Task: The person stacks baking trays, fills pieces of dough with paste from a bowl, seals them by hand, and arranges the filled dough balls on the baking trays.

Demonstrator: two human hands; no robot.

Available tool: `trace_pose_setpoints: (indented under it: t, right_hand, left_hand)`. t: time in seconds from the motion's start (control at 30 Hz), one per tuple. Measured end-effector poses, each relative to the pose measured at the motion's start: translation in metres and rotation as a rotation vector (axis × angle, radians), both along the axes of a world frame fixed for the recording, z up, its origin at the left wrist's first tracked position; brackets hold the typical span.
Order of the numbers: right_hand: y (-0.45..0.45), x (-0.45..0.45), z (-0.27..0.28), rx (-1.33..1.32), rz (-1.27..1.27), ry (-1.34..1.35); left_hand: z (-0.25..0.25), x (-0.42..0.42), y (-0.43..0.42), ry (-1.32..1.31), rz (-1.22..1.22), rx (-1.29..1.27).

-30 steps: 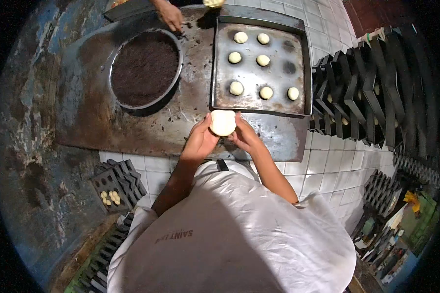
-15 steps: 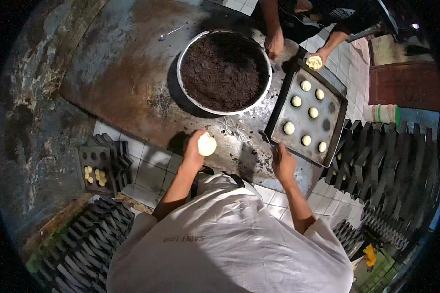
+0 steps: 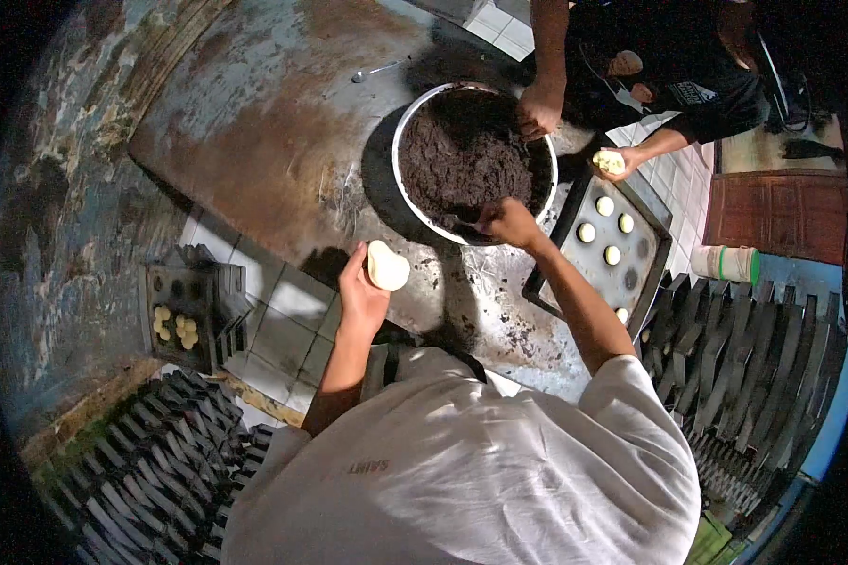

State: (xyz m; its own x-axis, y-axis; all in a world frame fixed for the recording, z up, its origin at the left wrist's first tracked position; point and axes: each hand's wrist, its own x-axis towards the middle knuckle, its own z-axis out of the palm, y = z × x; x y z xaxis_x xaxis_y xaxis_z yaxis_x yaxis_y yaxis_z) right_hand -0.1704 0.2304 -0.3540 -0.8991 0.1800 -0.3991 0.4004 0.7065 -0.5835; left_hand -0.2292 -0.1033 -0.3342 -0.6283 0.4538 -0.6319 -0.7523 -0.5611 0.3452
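My left hand (image 3: 361,294) holds a flattened piece of pale dough (image 3: 387,266) in front of the bowl, with fingers curled round its side. At the near right rim of the large round bowl (image 3: 400,193), my right hand (image 3: 511,224) is closed on a small spoon (image 3: 459,222), whose tip dips into the dark crumbly filling (image 3: 462,155). Most of the spoon is hidden by my fingers and the filling. A baking tray (image 3: 652,268) with several round dough balls (image 3: 612,255) lies right of the bowl, partly covered by my right forearm.
Across the table (image 3: 273,151), a co-worker's hand (image 3: 541,108) reaches to the bowl; their other hand (image 3: 627,162) holds filled-looking dough. Another spoon (image 3: 379,71) lies at the far side. Stacked dark trays (image 3: 725,348) stand at right, more trays (image 3: 184,301) at left.
My right hand has moved from the tray's near edge up and left into the bowl. The co-worker's hand has come over the bowl's far right rim. My left hand still holds the dough.
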Motion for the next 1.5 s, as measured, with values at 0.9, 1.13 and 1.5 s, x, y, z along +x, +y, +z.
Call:
trace_pose_setpoints:
  t: [0.9, 1.13, 1.5]
  right_hand:
    - [-0.076, 0.354, 0.005, -0.085, -0.788, 0.552]
    - [-0.064, 0.359, 0.108, -0.953, -0.616, 0.529]
    - [-0.075, 0.372, 0.141, -0.168, -0.621, 0.847]
  left_hand:
    - [0.076, 0.234, 0.153, -0.001, -0.561, 0.395]
    - [0.074, 0.264, 0.158, 0.610, -0.777, -0.035]
    - [0.131, 0.278, 0.140, 1.266, -0.759, -0.428]
